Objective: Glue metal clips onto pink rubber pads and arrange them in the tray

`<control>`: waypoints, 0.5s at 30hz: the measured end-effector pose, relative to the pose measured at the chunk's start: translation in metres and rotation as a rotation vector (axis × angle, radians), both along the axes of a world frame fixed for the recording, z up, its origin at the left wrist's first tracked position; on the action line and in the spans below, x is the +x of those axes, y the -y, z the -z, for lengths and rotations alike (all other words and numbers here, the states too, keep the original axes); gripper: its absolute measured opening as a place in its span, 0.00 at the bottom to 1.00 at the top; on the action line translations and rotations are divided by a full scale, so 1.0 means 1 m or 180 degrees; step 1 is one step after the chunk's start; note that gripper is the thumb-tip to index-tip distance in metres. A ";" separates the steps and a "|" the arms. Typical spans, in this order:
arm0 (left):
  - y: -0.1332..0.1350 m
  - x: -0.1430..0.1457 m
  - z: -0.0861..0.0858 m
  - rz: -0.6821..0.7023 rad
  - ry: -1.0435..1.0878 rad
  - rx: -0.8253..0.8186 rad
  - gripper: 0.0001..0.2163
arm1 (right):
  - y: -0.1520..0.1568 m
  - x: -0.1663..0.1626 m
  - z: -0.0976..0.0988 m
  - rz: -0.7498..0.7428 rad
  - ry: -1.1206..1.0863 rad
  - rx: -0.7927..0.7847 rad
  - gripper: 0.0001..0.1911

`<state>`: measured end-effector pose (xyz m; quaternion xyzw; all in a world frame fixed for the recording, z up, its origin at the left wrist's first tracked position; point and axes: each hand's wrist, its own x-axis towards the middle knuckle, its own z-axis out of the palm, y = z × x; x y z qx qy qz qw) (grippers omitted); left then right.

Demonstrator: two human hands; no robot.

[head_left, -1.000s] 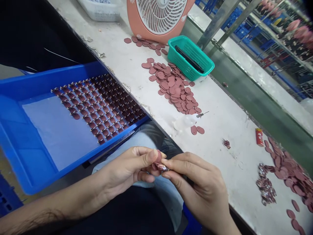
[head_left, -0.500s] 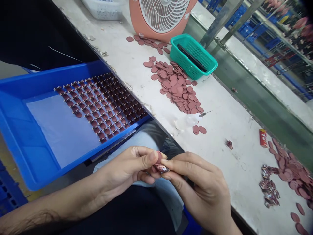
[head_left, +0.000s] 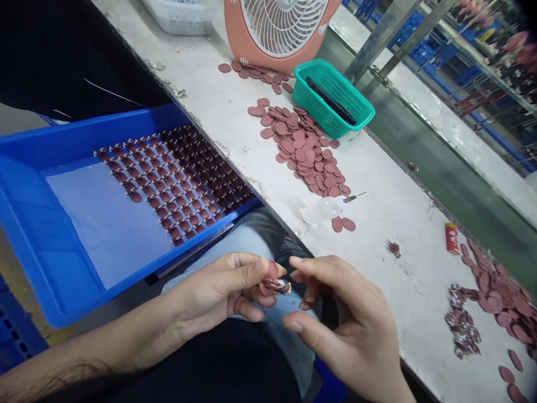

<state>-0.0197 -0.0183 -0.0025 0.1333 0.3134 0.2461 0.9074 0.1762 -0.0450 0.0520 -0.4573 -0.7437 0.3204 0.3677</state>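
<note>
Between the thumb and fingers of my left hand (head_left: 241, 282) is a small reddish-brown oval disc (head_left: 272, 270) with a shiny, painted figure-like piece (head_left: 277, 286) against it. My right hand (head_left: 339, 313) is just to the right of it, thumb and fingers apart, holding nothing. Left of my hands, a blue tray (head_left: 54, 268) lined with a white sheet holds rows of similar assembled pieces (head_left: 168, 179). On the white table lie a heap of oval discs (head_left: 302, 145), a translucent bottle with a needle tip (head_left: 325, 208) and two loose discs (head_left: 343, 224) beside it.
A green basket (head_left: 364, 115) with a dark object inside stands beside an orange fan (head_left: 235, 33). Further right are a small red packet (head_left: 452, 238), a cluster of shiny pieces (head_left: 461, 324) and another disc heap (head_left: 503, 291). A white basket (head_left: 180, 22) sits at the far left.
My right hand has let go of the shiny piece, moved slightly right and spread its fingers. My left hand still holds the disc with the piece, now more exposed.
</note>
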 end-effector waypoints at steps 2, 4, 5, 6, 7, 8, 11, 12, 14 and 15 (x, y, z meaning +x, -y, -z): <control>0.000 0.001 0.001 0.0006 0.0003 -0.0008 0.18 | -0.001 0.000 0.002 0.0001 0.0025 0.0044 0.14; 0.000 0.003 0.002 0.0018 0.0021 0.0007 0.18 | -0.002 -0.002 0.005 -0.0051 0.0026 0.0089 0.08; 0.000 0.003 0.003 0.0012 0.0025 0.0002 0.18 | -0.003 -0.003 0.006 -0.0067 0.0010 0.0108 0.07; 0.001 0.003 0.003 0.0000 0.0022 -0.0013 0.18 | -0.003 -0.004 0.007 -0.0071 -0.0007 0.0120 0.07; 0.001 0.003 0.004 -0.0017 0.0019 -0.0037 0.18 | -0.004 -0.006 0.008 -0.0061 -0.0024 0.0126 0.07; 0.002 0.003 0.005 -0.0036 0.0021 -0.0061 0.18 | -0.004 -0.007 0.009 -0.0049 -0.0036 0.0123 0.07; 0.005 0.000 0.006 -0.0071 0.0009 -0.0105 0.17 | -0.005 -0.011 0.011 -0.0042 -0.0095 0.0156 0.07; 0.005 -0.001 0.006 -0.0085 0.0006 -0.0117 0.18 | -0.005 -0.012 0.011 -0.0043 -0.0109 0.0174 0.07; 0.006 -0.003 0.004 -0.0145 0.0002 -0.0176 0.17 | -0.005 -0.014 0.012 -0.0050 -0.0128 0.0225 0.06; 0.006 -0.004 0.003 -0.0176 0.0001 -0.0213 0.17 | -0.005 -0.015 0.012 -0.0055 -0.0127 0.0251 0.06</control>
